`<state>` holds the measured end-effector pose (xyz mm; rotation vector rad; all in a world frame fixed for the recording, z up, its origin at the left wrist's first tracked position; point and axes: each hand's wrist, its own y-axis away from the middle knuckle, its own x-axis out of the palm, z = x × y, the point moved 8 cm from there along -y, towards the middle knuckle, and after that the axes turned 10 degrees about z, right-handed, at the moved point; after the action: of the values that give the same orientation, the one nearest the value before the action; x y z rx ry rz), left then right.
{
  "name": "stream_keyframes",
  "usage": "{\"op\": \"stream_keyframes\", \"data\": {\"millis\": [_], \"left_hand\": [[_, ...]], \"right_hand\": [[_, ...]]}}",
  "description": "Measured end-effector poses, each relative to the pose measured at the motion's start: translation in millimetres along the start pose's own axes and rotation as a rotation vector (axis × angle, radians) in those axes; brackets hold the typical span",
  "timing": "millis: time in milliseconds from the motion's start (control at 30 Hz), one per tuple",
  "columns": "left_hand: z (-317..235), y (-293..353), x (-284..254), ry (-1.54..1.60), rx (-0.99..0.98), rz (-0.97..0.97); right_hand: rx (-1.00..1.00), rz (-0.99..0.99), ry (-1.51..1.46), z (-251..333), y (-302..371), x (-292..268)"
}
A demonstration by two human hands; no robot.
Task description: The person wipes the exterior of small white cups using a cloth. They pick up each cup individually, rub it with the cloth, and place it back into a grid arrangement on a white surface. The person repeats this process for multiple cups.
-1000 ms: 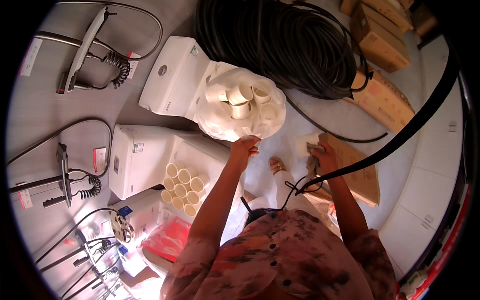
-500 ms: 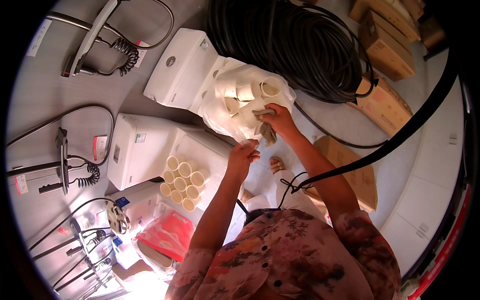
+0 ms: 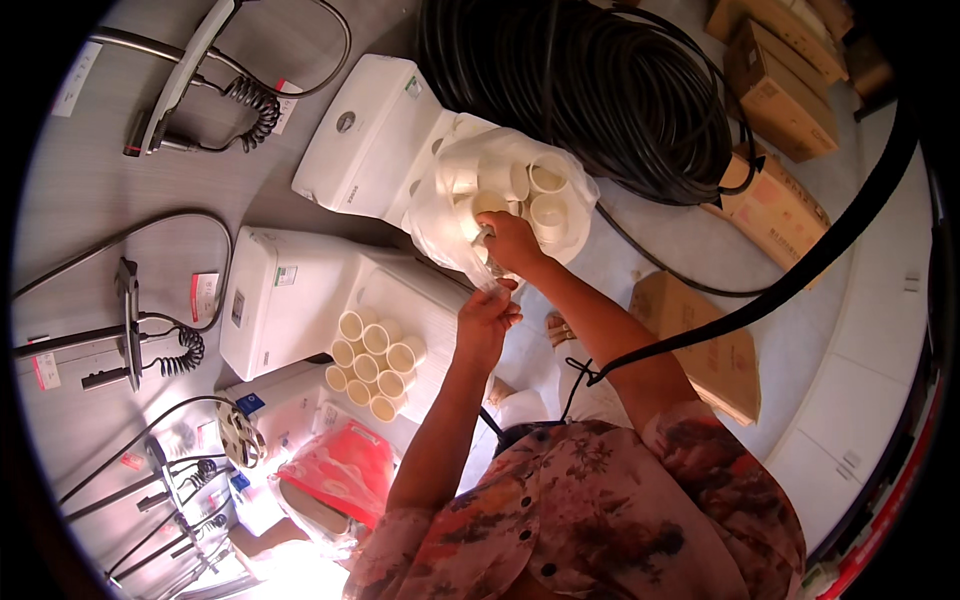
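A translucent plastic bag (image 3: 432, 222), full of short white pipe couplings (image 3: 548, 215), rests on the farther white toilet (image 3: 360, 140). My left hand (image 3: 487, 318) is closed on the bag's near edge and pulls it taut. Over the bag's opening, my right hand (image 3: 512, 246) is closed with fingertips at the rim of one coupling (image 3: 488, 206). A bit of grey cloth (image 3: 486, 233) shows by its fingers; the rest of the cloth is hidden. Several more couplings (image 3: 375, 362) stand grouped on the nearer toilet's lid (image 3: 425, 310).
A large coil of black pipe (image 3: 580, 95) lies beyond the bag. Cardboard boxes (image 3: 700, 345) are on the floor at the right. Shower fittings (image 3: 128, 325) stick out from the grey display wall at the left. A red bag (image 3: 345, 465) lies at the lower left.
My right hand has moved left and slightly down, from the bag's right side to its near middle. Most of the cloth has gone out of sight. My left hand still grips the bag.
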<state>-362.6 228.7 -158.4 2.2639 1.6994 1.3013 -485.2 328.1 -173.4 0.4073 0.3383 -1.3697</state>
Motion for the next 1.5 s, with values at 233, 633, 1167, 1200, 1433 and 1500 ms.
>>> {"op": "stream_keyframes", "data": {"millis": [233,633,1167,1200,1433,1500], "left_hand": [[4.5,-2.9,-7.8,-0.008,-0.025,0.022],[27.8,-25.3,-9.7,0.161,-0.066,0.053],[33.7,-23.0,-13.9,0.171,-0.068,0.001],[35.1,-22.5,-15.9,0.177,-0.067,-0.006],[41.3,-24.6,-12.0,0.168,-0.103,0.047],[38.2,-22.7,-9.6,0.138,-0.117,0.040]], "right_hand": [[0.106,-0.113,0.097,-18.7,6.2,-9.8],[0.260,0.086,0.031,-63.5,32.4,3.1],[0.408,0.242,-0.693,-100.0,37.3,25.9],[0.391,0.283,-0.728,-97.3,39.5,26.4],[0.445,0.154,-0.699,-110.6,34.9,14.5],[0.450,0.153,-0.648,-111.5,30.3,12.4]]}}
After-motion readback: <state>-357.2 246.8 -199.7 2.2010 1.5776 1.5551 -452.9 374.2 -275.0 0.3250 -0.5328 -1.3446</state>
